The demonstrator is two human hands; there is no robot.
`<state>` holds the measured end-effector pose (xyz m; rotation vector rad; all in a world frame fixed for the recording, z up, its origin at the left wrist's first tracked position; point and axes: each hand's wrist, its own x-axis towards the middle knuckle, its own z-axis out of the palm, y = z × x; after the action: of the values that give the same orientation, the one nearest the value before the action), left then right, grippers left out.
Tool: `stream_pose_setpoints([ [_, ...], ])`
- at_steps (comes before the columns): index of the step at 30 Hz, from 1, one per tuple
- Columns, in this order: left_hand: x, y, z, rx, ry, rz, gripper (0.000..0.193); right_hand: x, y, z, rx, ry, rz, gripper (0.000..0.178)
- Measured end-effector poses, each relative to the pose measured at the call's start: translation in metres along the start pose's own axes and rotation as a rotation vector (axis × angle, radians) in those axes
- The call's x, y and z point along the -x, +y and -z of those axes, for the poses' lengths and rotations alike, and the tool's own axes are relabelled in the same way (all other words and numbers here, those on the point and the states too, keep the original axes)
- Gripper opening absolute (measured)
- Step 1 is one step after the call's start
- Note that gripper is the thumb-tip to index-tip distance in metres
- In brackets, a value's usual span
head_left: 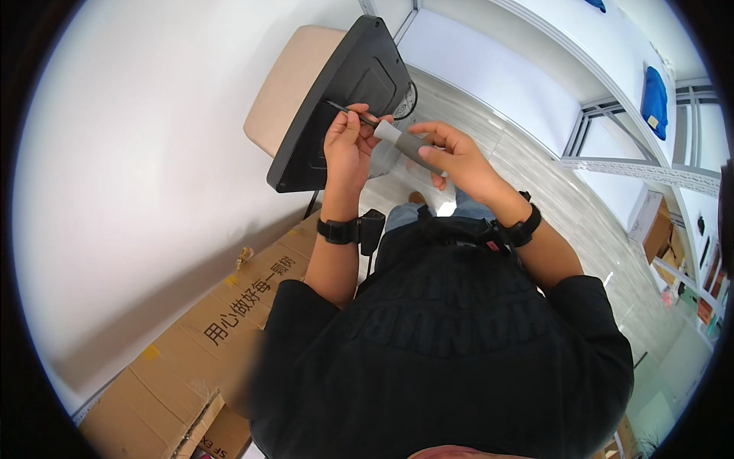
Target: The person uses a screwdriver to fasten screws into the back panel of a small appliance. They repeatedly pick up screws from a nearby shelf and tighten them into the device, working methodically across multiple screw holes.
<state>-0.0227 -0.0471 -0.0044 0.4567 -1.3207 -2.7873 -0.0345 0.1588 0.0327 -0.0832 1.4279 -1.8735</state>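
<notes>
A screwdriver (414, 147) with a thick grey handle and a paler collar slants between my hands. My right hand (462, 159) has its thumb and fingers around the handle's rear part. Close to the collar, the fingers of my left hand (350, 144) pinch the thin dark shaft. The shaft points up and left, its tip at the face of a black plastic panel (306, 126); whether it sits in a screw is too small to tell. Behind the panel is a beige padded block (294, 76), like a chair cushion.
A black cable (415, 99) loops at the panel's right edge. Brown cardboard boxes (176, 359) stand along the white wall at left. White shelving with metal frames (612, 164) lines the right side, with a blue bundle (655, 103) on it. Grey floor (527, 157) lies between.
</notes>
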Motion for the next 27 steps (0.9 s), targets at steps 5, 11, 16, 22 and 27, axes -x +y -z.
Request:
stream_pose_setpoints([
  [5, 0.009, 0.006, -0.009, -0.211, -0.027, 0.070, 0.024, 0.002, 0.006, -0.010, 0.483, 0.119, 0.189, 0.055],
  [11, 0.010, 0.006, 0.001, -0.225, -0.112, 0.160, 0.034, -0.005, 0.019, -0.006, 0.206, 0.044, 0.098, 0.052],
  [16, 0.012, 0.006, -0.001, -0.116, -0.153, 0.121, 0.037, -0.004, 0.002, 0.004, -0.367, -0.172, -0.200, 0.045],
  [22, 0.015, 0.005, -0.006, -0.189, -0.141, 0.113, 0.038, -0.006, 0.010, -0.006, 0.089, -0.010, 0.000, 0.042],
  [27, 0.010, 0.000, -0.001, -0.302, -0.122, 0.138, 0.041, -0.008, 0.012, -0.006, 0.112, -0.010, 0.038, 0.045],
])
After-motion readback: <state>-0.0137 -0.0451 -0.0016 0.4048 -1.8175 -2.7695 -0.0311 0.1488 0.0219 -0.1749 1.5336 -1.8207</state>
